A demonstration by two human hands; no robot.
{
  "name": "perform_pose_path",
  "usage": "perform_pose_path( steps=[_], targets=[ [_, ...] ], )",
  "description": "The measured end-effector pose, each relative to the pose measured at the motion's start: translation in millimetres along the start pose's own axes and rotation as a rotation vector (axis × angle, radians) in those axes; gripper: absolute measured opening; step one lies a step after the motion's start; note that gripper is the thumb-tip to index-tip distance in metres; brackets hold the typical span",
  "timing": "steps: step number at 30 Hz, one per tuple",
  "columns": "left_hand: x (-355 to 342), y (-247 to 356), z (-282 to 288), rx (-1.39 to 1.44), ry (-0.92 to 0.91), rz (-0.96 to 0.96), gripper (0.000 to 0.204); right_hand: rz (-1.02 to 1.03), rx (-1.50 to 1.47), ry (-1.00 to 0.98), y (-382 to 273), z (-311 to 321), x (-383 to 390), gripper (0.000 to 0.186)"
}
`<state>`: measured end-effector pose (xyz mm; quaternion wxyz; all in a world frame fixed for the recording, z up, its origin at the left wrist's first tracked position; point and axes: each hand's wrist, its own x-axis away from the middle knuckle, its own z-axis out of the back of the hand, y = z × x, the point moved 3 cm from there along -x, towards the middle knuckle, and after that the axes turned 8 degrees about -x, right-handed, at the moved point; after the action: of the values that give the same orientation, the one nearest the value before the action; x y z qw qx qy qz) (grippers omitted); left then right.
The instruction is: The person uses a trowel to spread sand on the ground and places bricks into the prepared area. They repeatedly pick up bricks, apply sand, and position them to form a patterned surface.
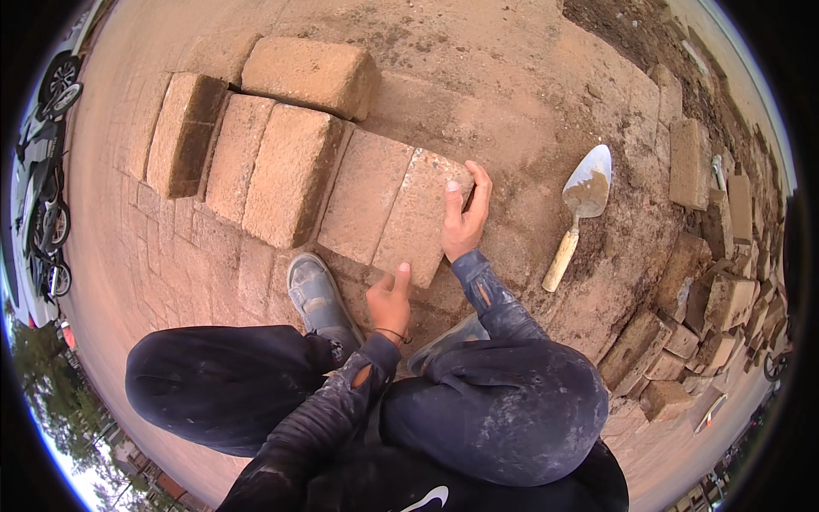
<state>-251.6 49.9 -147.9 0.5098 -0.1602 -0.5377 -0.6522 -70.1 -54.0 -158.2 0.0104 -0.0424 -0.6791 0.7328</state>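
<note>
Both my hands grip a tan paving brick (418, 209) at its right end and near edge. My right hand (465, 229) lies round the right side, its thumb on top and its fingers curled over the edge. My left hand (390, 300) is closed at the near corner, thumb on the brick and the other fingers folded below. Against the brick's left side lies another flat paving brick (367, 194). To the right, a pointed trowel (587, 186) with a worn pale handle rests on the ground, wet-looking dirt on its blade.
Several bricks stand farther left, among them a raised one (293, 175), a dark-sided one (185, 135) and one lying across behind (309, 75). A heap of loose bricks (729, 300) spreads at the right. Motorbikes (53, 188) are parked far left. My shoe (320, 294) is close to the row.
</note>
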Motion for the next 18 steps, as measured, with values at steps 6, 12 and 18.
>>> perform_pose_path(
  steps=[6, 12, 18],
  targets=[
    [12.0, 22.1, -5.5, 0.252, -0.065, 0.204, 0.053, -0.027, -0.068, -0.003, -8.8, 2.8, -9.4, 0.042],
    [42.9, 62.0, -71.3, -0.3, -0.926, 0.356, 0.052, 0.033, 0.024, 0.049, -23.2, 76.8, -8.3, 0.04],
    [42.6, 173.7, -121.6, -0.333, -0.716, -0.286, 0.043, -0.12, 0.945, 0.865, -48.8, 349.2, 74.5, 0.056]
  ],
)
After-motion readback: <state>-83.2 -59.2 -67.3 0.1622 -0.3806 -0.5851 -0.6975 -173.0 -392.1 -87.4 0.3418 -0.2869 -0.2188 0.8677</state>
